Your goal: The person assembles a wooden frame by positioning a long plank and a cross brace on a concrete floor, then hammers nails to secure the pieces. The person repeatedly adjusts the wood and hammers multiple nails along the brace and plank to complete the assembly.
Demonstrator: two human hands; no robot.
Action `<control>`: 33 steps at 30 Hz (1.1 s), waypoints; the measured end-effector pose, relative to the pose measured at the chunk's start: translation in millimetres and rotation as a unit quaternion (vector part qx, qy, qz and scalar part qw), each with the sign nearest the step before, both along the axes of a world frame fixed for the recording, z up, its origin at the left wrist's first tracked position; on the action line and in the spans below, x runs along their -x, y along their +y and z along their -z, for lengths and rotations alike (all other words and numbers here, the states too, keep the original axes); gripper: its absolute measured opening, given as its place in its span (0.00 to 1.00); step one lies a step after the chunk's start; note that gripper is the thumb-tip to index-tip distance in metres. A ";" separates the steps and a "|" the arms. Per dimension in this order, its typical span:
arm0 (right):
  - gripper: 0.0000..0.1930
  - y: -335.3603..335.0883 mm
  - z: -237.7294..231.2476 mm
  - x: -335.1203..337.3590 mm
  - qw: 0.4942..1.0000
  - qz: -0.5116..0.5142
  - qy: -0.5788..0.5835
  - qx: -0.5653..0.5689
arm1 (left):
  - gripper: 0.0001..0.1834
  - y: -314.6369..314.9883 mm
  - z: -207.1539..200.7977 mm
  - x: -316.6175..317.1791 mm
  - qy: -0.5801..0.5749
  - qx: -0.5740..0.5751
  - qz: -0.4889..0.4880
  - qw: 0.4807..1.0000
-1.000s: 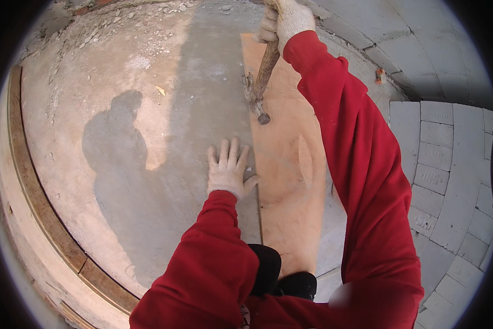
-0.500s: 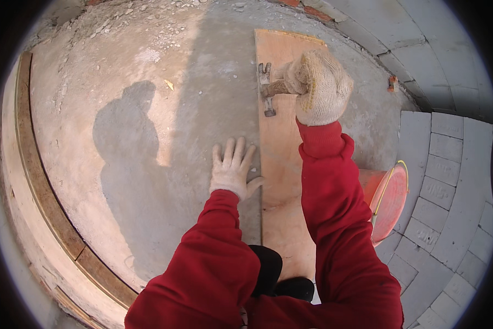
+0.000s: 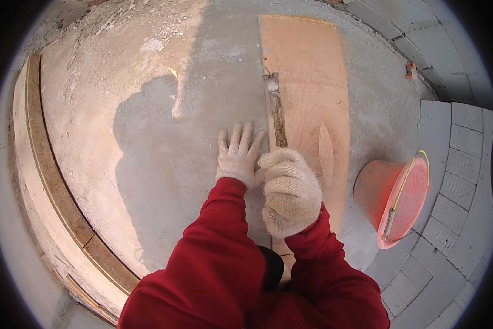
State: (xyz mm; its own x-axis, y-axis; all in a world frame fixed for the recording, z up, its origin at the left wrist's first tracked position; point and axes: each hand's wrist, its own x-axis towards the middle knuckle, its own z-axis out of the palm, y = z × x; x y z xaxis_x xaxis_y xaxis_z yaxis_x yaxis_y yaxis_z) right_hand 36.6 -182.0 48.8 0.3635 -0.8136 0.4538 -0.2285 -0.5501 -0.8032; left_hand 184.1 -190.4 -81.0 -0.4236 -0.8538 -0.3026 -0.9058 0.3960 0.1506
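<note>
My right hand (image 3: 292,192), in a knitted off-white glove, is closed round the worn handle of a claw hammer (image 3: 279,118). The hammer points away from me, its head at the left edge of a long plywood board (image 3: 312,60). A thin dark sliver, perhaps a nail, shows just beyond the head; it is too small to tell. Palm down on the grey concrete, my gloved left hand (image 3: 238,151) lies beside the board's left edge, fingers spread. Its thumb is partly hidden behind my right hand.
A red bucket (image 3: 374,189) with a yellow handle lies tipped right of the board. Grey blocks (image 3: 449,181) are laid along the right, with a block wall (image 3: 433,46) at the far right. A long timber form (image 3: 49,159) borders the left. Rubble lies at the far left.
My right hand has come down and toward me with the hammer, whose head now points away at the board's edge. My left hand stays flat. The view has shifted slightly, showing more of the bucket.
</note>
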 end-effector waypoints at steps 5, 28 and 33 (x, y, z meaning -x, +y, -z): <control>0.08 70.4 -39.6 35.0 0.966 0.123 -0.169 -0.151 | 0.48 -2.2 -24.6 6.6 0.027 -0.024 -0.021 0.999; 0.18 400.7 -197.0 -47.9 0.883 0.394 -0.248 -0.062 | 0.19 186.5 -99.7 38.7 0.480 -0.053 0.479 0.733; 0.17 463.7 -212.0 -51.1 0.860 0.417 -0.242 -0.164 | 0.14 144.0 -180.4 138.3 0.484 0.095 0.421 0.761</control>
